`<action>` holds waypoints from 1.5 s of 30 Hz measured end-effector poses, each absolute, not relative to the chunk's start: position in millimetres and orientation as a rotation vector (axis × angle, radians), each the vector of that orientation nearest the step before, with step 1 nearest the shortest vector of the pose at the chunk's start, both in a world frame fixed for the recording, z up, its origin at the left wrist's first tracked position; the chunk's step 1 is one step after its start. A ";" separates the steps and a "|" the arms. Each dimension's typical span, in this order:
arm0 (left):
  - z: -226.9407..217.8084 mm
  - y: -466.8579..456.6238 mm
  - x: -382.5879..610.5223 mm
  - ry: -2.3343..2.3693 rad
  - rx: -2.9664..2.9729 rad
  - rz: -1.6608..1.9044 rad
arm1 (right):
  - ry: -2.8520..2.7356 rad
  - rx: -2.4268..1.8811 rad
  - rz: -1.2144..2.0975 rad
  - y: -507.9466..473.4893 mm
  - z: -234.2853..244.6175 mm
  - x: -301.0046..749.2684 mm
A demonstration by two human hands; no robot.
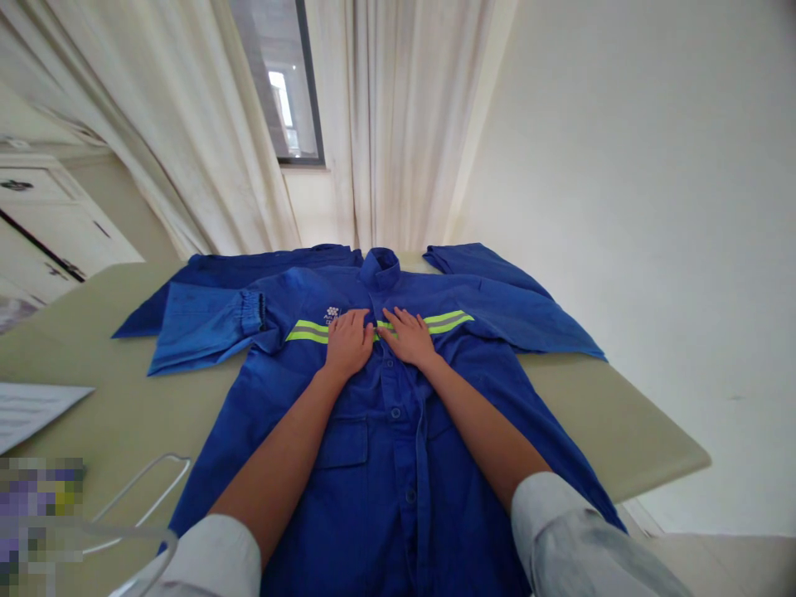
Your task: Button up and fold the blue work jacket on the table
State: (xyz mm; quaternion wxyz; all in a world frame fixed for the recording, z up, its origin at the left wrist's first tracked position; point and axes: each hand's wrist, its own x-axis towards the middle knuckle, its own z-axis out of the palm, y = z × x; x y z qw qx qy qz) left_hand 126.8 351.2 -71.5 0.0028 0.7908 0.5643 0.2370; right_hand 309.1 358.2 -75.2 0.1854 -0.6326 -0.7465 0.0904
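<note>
A blue work jacket [385, 448] with a yellow-green reflective chest stripe [308, 332] lies face up and buttoned on a pale green table [622, 431], collar away from me. My left hand [348, 342] lies flat on the chest just left of the button placket, fingers stretched out. My right hand [407, 336] rests flat beside it on the right of the placket, fingers spread over the stripe. Both hands nearly touch at the jacket's middle. The left sleeve [205, 327] is folded across, its cuff near the chest; the right sleeve [535, 319] spreads outward.
A wire hanger [146, 489] lies at the table's near left, beside a sheet of paper [31, 406]. Another blue garment [249, 269] lies beneath, near the far edge. Cream curtains [398, 124] and a window stand behind the table; a white wall runs along the right.
</note>
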 end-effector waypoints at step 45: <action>-72.2 358.2 116.3 1.519 2.586 0.391 | -2.043 -1.630 0.645 571.1 10.1 329.0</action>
